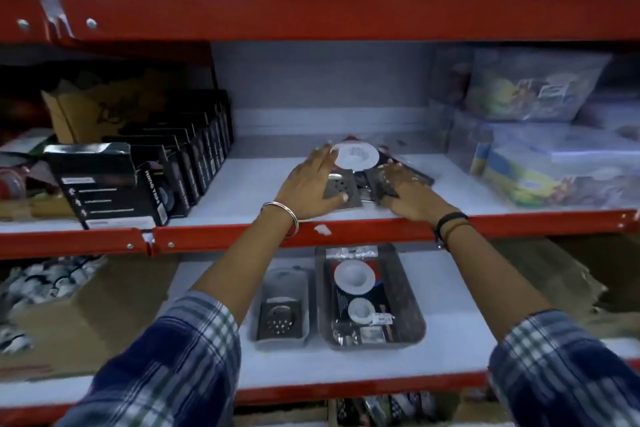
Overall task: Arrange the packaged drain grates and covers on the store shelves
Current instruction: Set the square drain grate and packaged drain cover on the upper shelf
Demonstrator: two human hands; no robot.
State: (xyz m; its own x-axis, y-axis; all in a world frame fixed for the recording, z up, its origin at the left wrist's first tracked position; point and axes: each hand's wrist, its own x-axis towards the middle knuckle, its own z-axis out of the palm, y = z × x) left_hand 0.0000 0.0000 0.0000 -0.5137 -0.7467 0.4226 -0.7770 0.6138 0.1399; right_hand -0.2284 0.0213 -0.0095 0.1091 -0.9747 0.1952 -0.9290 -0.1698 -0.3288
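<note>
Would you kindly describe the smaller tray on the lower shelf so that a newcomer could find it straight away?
Start at the lower white shelf beneath the middle red beam. Two grey trays sit side by side there between the person's forearms. The smaller tray is the left one: it holds a single square metal drain grate with round holes, whereas the larger tray beside it holds packaged white round covers.

Packaged drain covers (356, 163) lie flat, piled on the middle shelf (263, 191).

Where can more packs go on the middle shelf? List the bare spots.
Bare white shelf lies between the black boxes and the left hand, and between the right hand and the clear plastic packs. The centre is crowded with drain packs.
</note>
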